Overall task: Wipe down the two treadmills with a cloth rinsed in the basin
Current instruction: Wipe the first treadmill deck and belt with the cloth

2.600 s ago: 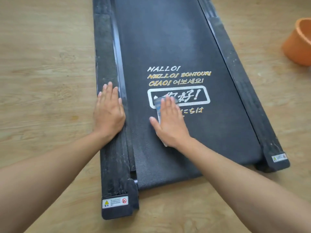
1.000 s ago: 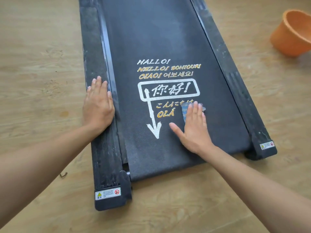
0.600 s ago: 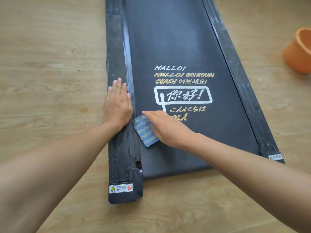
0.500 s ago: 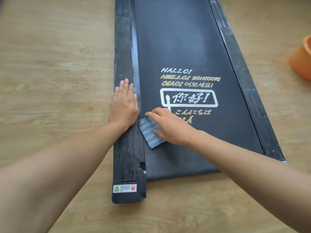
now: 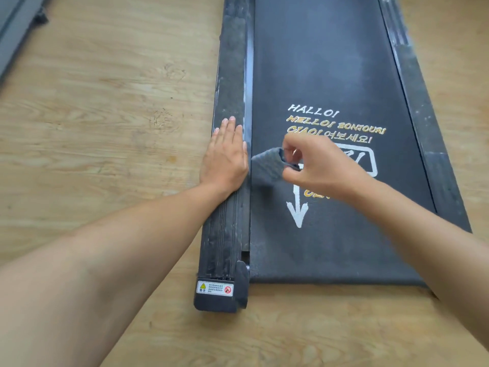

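Observation:
A black treadmill (image 5: 328, 62) lies flat on the wooden floor, its belt printed with white and gold greetings and a white arrow. My left hand (image 5: 225, 160) rests flat, fingers straight, on the left side rail (image 5: 232, 75). My right hand (image 5: 315, 165) pinches a small grey-blue cloth (image 5: 267, 165) between thumb and fingers and holds it partly lifted off the belt, just right of the left rail. Part of the cloth is hidden inside my fingers.
A grey piece of another machine's frame (image 5: 13, 30) shows at the top left corner. Bare wooden floor (image 5: 105, 115) lies to the left and in front of the treadmill. A warning sticker (image 5: 214, 288) marks the near left end cap.
My right hand slid the cloth from the right of the belt to the left rail, then stopped pressing it flat and now pinches it up. The left hand stayed on the rail. The orange basin left the view.

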### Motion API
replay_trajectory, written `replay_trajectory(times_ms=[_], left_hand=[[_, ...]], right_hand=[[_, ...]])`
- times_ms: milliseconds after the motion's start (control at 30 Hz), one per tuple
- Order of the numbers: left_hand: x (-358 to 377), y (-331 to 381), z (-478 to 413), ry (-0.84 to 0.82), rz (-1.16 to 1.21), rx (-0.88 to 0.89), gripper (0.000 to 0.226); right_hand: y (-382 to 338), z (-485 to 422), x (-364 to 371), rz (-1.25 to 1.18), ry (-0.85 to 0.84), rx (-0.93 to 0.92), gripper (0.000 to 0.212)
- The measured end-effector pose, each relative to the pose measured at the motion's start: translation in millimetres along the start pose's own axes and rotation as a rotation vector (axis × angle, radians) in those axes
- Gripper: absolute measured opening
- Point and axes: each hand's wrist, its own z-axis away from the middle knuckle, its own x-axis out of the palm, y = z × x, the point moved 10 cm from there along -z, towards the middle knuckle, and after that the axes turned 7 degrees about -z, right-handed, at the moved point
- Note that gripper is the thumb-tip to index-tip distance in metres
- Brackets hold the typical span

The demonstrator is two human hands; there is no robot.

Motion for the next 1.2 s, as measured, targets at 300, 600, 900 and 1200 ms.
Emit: replay_trajectory(times_ms=[300, 600, 900, 1200], left_hand=[[-2, 2, 1, -0.017, -0.001, -0.002, 0.058], [3, 5, 1, -0.050, -0.088, 0.070, 0.065], [15, 15, 2, -0.146, -0.232, 0.187, 0.057], [18, 14, 1, -0.169, -0.222, 0.198, 0.054]], right_hand=[[11, 63, 99, 0.226, -0.107, -0.125, 0.020], [32, 75, 163, 0.275, -0.087, 0.016, 0.082], [6, 173, 190, 0.468, -0.189, -0.255, 0.079], [36, 48, 150, 0.306, -0.075, 0.056, 0.073]])
